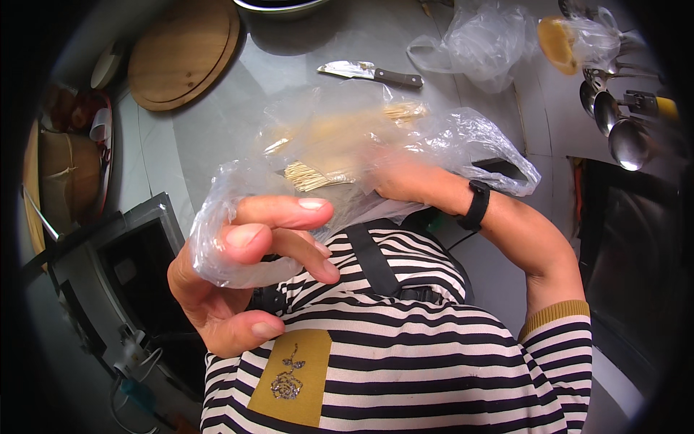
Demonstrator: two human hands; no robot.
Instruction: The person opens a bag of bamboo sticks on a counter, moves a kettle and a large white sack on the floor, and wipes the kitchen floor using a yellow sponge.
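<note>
A clear plastic bag [347, 103] spreads over the grey counter before me, with its handle loop hooked around the bent fingers of my left hand [233, 266]. The thumb of that hand stands apart from the fingers. Bundles of thin wooden sticks, probably bamboo skewers [306, 176], lie in or under the film; their cut ends show at several places. My right hand [387, 168] reaches in among the bag and skewers. Film blurs its fingers, so I cannot tell what they grip. The bag's other handle [520, 176] lies past my right wrist.
Beyond the bag lies a knife [371, 73] with a dark handle. A round wooden board [184, 54] sits back left, near a metal bowl [282, 6]. Another plastic bag [488, 46] is back right, beside hanging ladles [629, 144]. A cable [463, 240] runs near my waist.
</note>
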